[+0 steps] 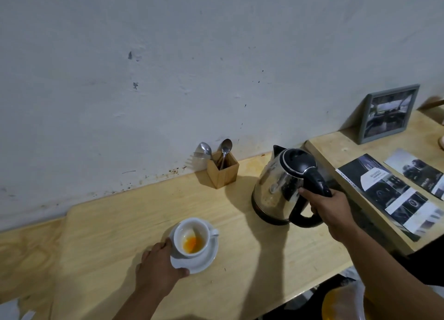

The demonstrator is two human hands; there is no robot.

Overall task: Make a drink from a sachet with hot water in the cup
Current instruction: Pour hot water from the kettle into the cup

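Pale wooden counter (pixel 240 259) carries a steel electric kettle with black lid and handle (pixel 281 187); the right hand (pixel 329 209) is wrapped around that handle. Small white cup (pixel 191 238), orange powder inside, sits on a white saucer (pixel 204 263) pinched by the left hand (pixel 158 264). Careless pouring could scald those fingers. Water level stays hidden.

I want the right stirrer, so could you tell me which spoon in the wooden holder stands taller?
The right-hand spoon, darker-looking, its bowl rising higher against the wall than the shinier left spoon beside the fork in the holder.
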